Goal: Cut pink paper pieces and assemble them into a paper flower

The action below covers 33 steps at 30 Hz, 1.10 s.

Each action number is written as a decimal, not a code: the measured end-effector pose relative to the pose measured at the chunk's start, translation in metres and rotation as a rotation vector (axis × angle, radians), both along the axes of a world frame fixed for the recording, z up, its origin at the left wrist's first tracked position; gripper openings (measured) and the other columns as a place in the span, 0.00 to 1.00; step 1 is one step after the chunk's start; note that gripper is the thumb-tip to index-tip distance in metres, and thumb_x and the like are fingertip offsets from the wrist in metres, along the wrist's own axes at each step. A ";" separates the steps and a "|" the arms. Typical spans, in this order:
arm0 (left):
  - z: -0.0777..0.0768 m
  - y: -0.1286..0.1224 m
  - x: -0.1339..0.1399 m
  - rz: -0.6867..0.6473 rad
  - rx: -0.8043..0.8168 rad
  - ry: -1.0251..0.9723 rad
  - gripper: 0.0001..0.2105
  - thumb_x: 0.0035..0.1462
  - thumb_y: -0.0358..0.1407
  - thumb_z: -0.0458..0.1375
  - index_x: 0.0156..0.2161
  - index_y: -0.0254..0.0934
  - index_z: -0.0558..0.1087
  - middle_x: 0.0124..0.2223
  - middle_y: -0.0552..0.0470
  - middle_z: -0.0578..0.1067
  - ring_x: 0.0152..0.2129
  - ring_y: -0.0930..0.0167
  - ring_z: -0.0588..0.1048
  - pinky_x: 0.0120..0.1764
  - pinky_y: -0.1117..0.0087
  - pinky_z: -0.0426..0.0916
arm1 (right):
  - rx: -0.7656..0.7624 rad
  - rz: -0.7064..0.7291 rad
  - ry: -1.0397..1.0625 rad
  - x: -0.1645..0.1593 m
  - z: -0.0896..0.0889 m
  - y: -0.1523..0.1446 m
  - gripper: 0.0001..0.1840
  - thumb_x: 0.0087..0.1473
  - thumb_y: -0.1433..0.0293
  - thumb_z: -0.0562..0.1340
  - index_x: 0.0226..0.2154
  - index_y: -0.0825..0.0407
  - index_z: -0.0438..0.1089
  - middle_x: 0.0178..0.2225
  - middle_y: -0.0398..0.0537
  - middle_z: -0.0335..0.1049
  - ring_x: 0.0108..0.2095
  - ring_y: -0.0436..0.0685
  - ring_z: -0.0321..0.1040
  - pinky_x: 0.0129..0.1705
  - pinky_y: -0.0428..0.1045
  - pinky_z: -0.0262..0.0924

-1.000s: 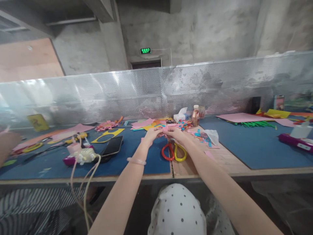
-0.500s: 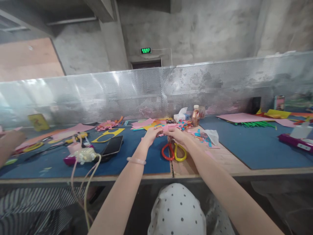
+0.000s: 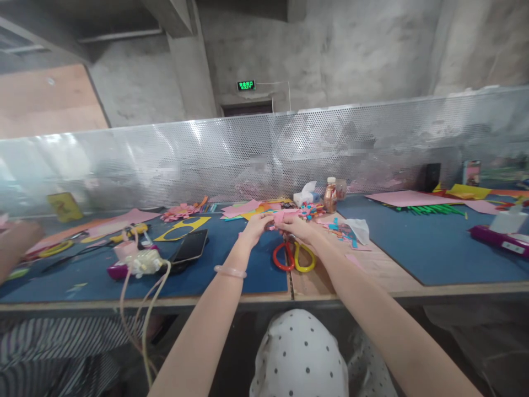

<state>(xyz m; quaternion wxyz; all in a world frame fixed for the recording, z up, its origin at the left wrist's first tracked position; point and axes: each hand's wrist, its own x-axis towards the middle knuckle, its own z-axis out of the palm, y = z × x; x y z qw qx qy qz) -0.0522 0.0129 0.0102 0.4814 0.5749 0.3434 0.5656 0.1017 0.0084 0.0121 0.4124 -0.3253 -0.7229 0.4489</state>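
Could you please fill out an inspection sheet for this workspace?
Surface: blue mats flanking a wood-toned strip.
Job's things: pink paper; red-and-yellow-handled scissors on its near side.
Clutter: paper scraps, crumpled tissue, dark phone.
Grips: left grip and right grip both on the pink paper; contact partly hidden.
Cables: pale cables hang over the table edge.
Surroundings: perforated metal screen, green exit sign, another person's hand at far left.

More pink paper (image 3: 288, 213) shows above the right hand's fingers (image 3: 286, 225) than a second ago.
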 end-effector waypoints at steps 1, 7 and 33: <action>0.000 0.001 0.000 0.001 -0.005 -0.006 0.10 0.41 0.35 0.60 0.30 0.30 0.73 0.24 0.50 0.73 0.21 0.74 0.69 0.26 0.72 0.62 | 0.006 0.002 0.003 0.000 0.000 0.001 0.16 0.40 0.58 0.66 0.22 0.56 0.70 0.18 0.42 0.65 0.19 0.46 0.59 0.21 0.43 0.51; -0.003 0.006 -0.002 -0.011 -0.001 -0.049 0.09 0.41 0.35 0.60 0.28 0.30 0.72 0.25 0.50 0.74 0.22 0.73 0.71 0.28 0.71 0.64 | 0.055 -0.021 -0.006 -0.003 0.000 0.003 0.16 0.39 0.58 0.65 0.20 0.56 0.69 0.17 0.42 0.65 0.19 0.46 0.59 0.21 0.43 0.53; 0.003 -0.005 0.000 0.184 0.220 0.293 0.05 0.45 0.31 0.58 0.30 0.33 0.73 0.31 0.48 0.76 0.30 0.69 0.72 0.38 0.68 0.66 | -0.038 -0.188 0.201 0.000 0.000 0.005 0.14 0.34 0.62 0.68 0.20 0.57 0.71 0.18 0.43 0.66 0.20 0.47 0.60 0.23 0.43 0.54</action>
